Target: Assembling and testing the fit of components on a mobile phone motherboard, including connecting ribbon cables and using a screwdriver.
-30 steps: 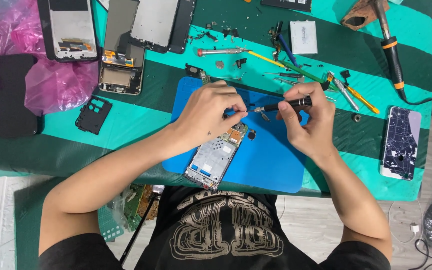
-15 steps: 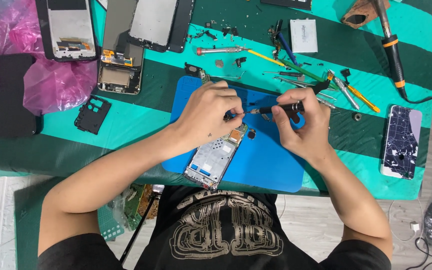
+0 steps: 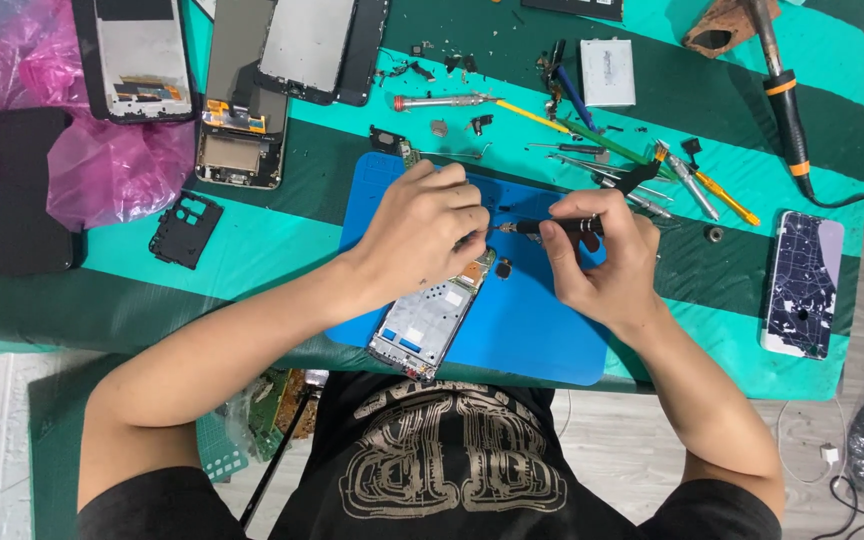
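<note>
An opened phone frame [image 3: 432, 320] lies tilted on a blue work mat [image 3: 532, 320]. My left hand [image 3: 427, 225] rests curled over the frame's upper end, fingertips pinched close to the tip of a tool. My right hand [image 3: 602, 265] grips a black screwdriver [image 3: 562, 227] held level, its tip pointing left toward my left fingers. A small dark part [image 3: 503, 267] sits on the mat just below the tip.
Several dismantled phones [image 3: 242, 110] and screens lie at the back left, beside a pink bag [image 3: 112, 165] and a black cover [image 3: 22, 190]. Tweezers and screwdrivers [image 3: 652, 165] are scattered at the back right, with a soldering iron [image 3: 787, 110] and a phone [image 3: 802, 285] at the right edge.
My right hand has lowered slightly and brought the screwdriver level, with its tip now meeting my left fingertips. The phone frame has stayed in place.
</note>
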